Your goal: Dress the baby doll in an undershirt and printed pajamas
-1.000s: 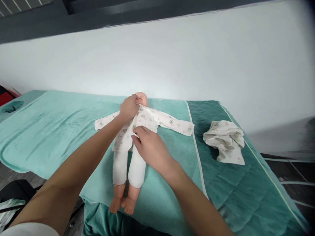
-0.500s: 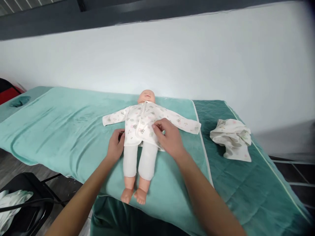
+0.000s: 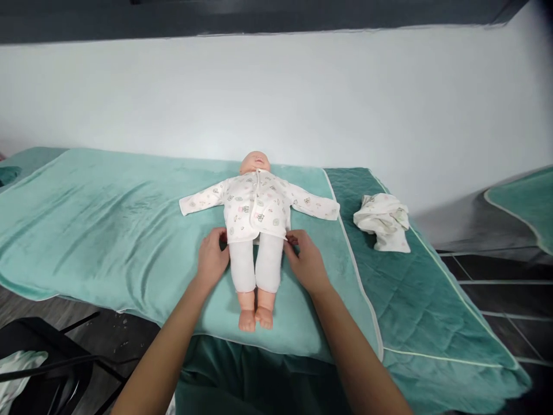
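Observation:
A baby doll [image 3: 254, 162] lies on its back, dressed in a white printed baby jacket [image 3: 242, 202] and white leggings [image 3: 242, 268]. Both sleeves stretch out sideways, and the bare feet point toward me. My left hand [image 3: 212, 258] is closed at the jacket's lower left corner, thumb and forefinger pinched on the hem. At the opposite lower corner, my right hand [image 3: 307, 262] pinches the hem's right end. The fingertips of both hands are partly hidden.
A light green cover [image 3: 108, 230] lies under the doll, over a darker green quilted bedspread [image 3: 432, 300]. To the right sits a crumpled white printed garment [image 3: 383, 222]. A black chair [image 3: 56, 357] with cloth on it stands lower left; a white wall [image 3: 268, 92] rises behind.
My right hand has moved from the jacket's front down to its lower right corner. My left hand stays by the left hem. The doll's legs lie closer together, and the view has shifted.

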Demonstrator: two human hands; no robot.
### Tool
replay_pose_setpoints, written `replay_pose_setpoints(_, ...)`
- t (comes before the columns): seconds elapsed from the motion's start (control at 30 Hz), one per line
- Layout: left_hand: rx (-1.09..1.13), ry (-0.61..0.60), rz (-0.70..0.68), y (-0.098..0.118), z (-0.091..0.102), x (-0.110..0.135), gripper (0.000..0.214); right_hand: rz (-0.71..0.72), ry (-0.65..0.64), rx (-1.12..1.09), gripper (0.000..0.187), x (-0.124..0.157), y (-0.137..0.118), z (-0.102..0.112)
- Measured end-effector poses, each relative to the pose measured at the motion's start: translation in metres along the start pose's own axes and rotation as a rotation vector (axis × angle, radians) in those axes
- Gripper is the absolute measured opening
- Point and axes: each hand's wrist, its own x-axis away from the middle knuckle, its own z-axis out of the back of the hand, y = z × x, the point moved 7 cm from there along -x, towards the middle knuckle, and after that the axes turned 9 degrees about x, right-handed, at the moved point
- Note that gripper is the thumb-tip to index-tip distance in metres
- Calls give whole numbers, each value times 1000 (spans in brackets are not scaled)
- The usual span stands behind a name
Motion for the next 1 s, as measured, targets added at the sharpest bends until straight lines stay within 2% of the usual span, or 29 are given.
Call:
replay_pose_setpoints(0.13, 12, 6, -71, 9, -5, -5, 16, -8, 40, 103, 13, -3, 1, 0)
replay_pose_setpoints(0.3, 73, 139, -63, 6, 13, 5, 4, -161, 215, 94, 9, 0, 22, 15)
replay_pose_setpoints(0.4, 110, 209, -29, 2, 20, 10, 4, -233, 215, 102, 8, 2, 30, 16)
replay_pose_setpoints(0.47, 102, 228, -33, 2, 21, 13, 6, -218, 206, 103, 8, 3, 28, 16)
replay_pose_setpoints(0.57, 81, 185, -84, 4, 18, 15, 11, -152, 175, 54, 11, 3, 23, 13)
replay_pose_setpoints(0.67, 160, 138, -145, 2, 18, 13, 20, -193, 193, -189, 15, 5, 33, 13)
replay_pose_setpoints(0.77, 244, 225, -142, -9, 27, 2, 34, -332, 322, -531, 23, 10, 56, 18)
replay_pose_setpoints(0.87, 23, 274, -93, -17, 30, -19, 46, -515, 404, -908, 31, 10, 79, 19)
replay_pose_setpoints(1.0, -317, 123, 23, -24, 15, -53, 55, -734, 272, -1240, 26, -13, 96, 8)
